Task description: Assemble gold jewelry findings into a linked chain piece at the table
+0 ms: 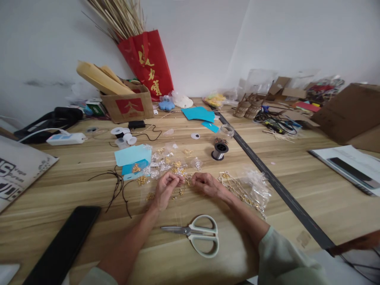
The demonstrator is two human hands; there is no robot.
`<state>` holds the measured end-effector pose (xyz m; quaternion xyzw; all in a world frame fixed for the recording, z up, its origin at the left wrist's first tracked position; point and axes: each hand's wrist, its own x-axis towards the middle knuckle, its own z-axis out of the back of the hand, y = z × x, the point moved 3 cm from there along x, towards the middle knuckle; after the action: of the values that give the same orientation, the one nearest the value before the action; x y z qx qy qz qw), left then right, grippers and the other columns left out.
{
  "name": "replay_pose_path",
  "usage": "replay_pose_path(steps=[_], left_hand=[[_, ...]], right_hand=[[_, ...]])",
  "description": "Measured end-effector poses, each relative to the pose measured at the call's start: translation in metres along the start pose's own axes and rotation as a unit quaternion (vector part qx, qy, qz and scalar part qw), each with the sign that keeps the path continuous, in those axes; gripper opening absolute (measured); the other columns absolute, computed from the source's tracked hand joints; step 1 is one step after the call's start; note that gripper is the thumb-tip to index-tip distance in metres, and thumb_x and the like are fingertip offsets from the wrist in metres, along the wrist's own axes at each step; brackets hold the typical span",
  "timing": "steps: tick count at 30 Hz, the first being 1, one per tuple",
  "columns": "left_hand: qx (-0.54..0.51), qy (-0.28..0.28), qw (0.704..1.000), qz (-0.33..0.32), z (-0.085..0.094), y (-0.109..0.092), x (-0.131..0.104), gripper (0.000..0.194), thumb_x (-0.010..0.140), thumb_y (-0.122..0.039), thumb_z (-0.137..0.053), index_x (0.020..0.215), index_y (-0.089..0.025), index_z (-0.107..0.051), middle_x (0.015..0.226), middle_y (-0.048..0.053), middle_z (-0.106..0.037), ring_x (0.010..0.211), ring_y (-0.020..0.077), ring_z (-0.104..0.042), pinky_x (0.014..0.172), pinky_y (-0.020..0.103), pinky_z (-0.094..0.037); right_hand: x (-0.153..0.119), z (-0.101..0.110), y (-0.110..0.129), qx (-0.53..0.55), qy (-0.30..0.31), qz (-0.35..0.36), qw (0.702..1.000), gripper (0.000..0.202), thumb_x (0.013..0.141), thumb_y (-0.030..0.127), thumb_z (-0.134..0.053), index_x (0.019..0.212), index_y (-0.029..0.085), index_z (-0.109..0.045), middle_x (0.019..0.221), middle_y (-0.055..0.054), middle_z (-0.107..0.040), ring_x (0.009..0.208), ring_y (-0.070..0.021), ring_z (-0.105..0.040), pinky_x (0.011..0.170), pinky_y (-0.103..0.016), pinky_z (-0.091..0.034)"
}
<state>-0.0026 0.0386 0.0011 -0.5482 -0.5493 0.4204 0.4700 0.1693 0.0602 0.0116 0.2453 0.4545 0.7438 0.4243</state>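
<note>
"Gold bits (177, 164), where, pls?"

"On the table (166, 253), just past L hand (166, 189), w/ R hand (208, 184) near."

"Grip?"

"I see both pinched narrow; can't tell what's held. Scissors (190, 231) lie on the near side."

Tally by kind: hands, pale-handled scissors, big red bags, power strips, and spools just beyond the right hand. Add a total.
Hands: 2 (left hand, right hand)
Scissors: 1
Red bag: 1
Power strip: 1
Black-rimmed spool: 1
Total: 6
</note>
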Motion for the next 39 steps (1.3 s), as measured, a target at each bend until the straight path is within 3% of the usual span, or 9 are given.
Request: replay_pose_path(steps=[7, 12, 15, 18, 21, 24, 30, 39], left_hand=[[-0.064, 0.028, 0.997, 0.046, -0.003, 0.002, -0.002, 0.015, 0.074, -0.027, -0.064, 0.072, -0.015, -0.055, 0.072, 0.003, -0.065, 0.067, 0.0136, -0.06, 0.065, 0.027, -0.048], [-0.062, 0.03, 0.997, 0.036, -0.003, 0.001, -0.002, 0.015, 0.076, -0.028, -0.062, 0.071, -0.015, -0.056, 0.068, 0.001, -0.062, 0.064, 0.0127, -0.057, 0.062, 0.025, -0.045], [-0.032, 0.035, 0.998, 0.032, -0.003, 0.0, -0.002, 0.015, 0.077, -0.028, -0.062, 0.071, -0.015, -0.056, 0.068, 0.001, -0.062, 0.065, 0.0132, -0.056, 0.063, 0.025, -0.044], [0.006, 0.05, 0.998, 0.025, -0.004, -0.001, -0.002, 0.015, 0.077, -0.028, -0.061, 0.071, -0.015, -0.056, 0.069, 0.001, -0.062, 0.067, 0.0134, -0.056, 0.066, 0.026, -0.044], [0.023, 0.058, 0.998, 0.023, -0.005, -0.003, -0.002, 0.015, 0.077, -0.028, -0.061, 0.071, -0.015, -0.056, 0.069, 0.001, -0.061, 0.067, 0.0132, -0.055, 0.067, 0.025, -0.044], [0.033, 0.063, 0.997, 0.014, -0.006, -0.004, -0.002, 0.017, 0.078, -0.029, -0.061, 0.07, -0.015, -0.056, 0.066, 0.0, -0.06, 0.065, 0.0129, -0.054, 0.066, 0.025, -0.043], [0.069, 0.089, 0.994, -0.003, -0.007, -0.007, -0.003, 0.019, 0.08, -0.032, -0.059, 0.072, -0.015, -0.055, 0.067, 0.001, -0.059, 0.065, 0.0134, -0.055, 0.067, 0.026, -0.043], [0.106, 0.08, 0.991, -0.022, -0.005, -0.01, -0.002, 0.02, 0.081, -0.032, -0.058, 0.071, -0.015, -0.055, 0.065, 0.001, -0.058, 0.063, 0.0134, -0.055, 0.064, 0.026, -0.043]], right_hand=[[-0.003, -0.001, 0.004, -0.002, 0.025, -0.001, 1.0, 0.025, 0.085, 0.033, -0.048, 0.073, 0.013, -0.058, 0.056, 0.004, -0.043, 0.05, -0.0066, -0.038, 0.045, -0.018, -0.029], [0.001, -0.004, 0.002, 0.123, -0.014, -0.035, 0.992, 0.03, 0.082, 0.042, -0.053, 0.071, 0.015, -0.056, 0.051, 0.006, -0.044, 0.044, -0.0061, -0.04, 0.042, -0.017, -0.033], [0.003, -0.01, -0.002, 0.262, -0.053, -0.07, 0.961, 0.031, 0.077, 0.046, -0.06, 0.073, 0.015, -0.058, 0.051, 0.004, -0.051, 0.043, -0.0073, -0.047, 0.042, -0.018, -0.04], [0.004, -0.018, -0.003, 0.405, -0.074, -0.065, 0.909, 0.029, 0.072, 0.042, -0.068, 0.071, 0.014, -0.059, 0.066, 0.0, -0.061, 0.051, -0.007, -0.055, 0.044, -0.015, -0.042], [0.006, -0.026, -0.004, 0.502, -0.053, -0.068, 0.861, 0.027, 0.07, 0.038, -0.071, 0.069, 0.015, -0.058, 0.075, -0.002, -0.065, 0.057, -0.0088, -0.06, 0.045, -0.015, -0.045], [0.008, -0.031, -0.005, 0.537, -0.034, -0.071, 0.84, 0.025, 0.072, 0.034, -0.071, 0.068, 0.014, -0.057, 0.066, -0.001, -0.062, 0.055, -0.0089, -0.059, 0.048, -0.016, -0.047], [0.009, -0.031, -0.008, 0.537, -0.022, -0.065, 0.841, 0.024, 0.074, 0.032, -0.068, 0.066, 0.015, -0.055, 0.059, 0.002, -0.057, 0.052, -0.008, -0.054, 0.05, -0.018, -0.048], [0.009, -0.029, -0.009, 0.511, -0.024, -0.073, 0.856, 0.026, 0.071, 0.036, -0.069, 0.064, 0.016, -0.054, 0.057, 0.003, -0.052, 0.05, -0.0076, -0.049, 0.05, -0.02, -0.047]])
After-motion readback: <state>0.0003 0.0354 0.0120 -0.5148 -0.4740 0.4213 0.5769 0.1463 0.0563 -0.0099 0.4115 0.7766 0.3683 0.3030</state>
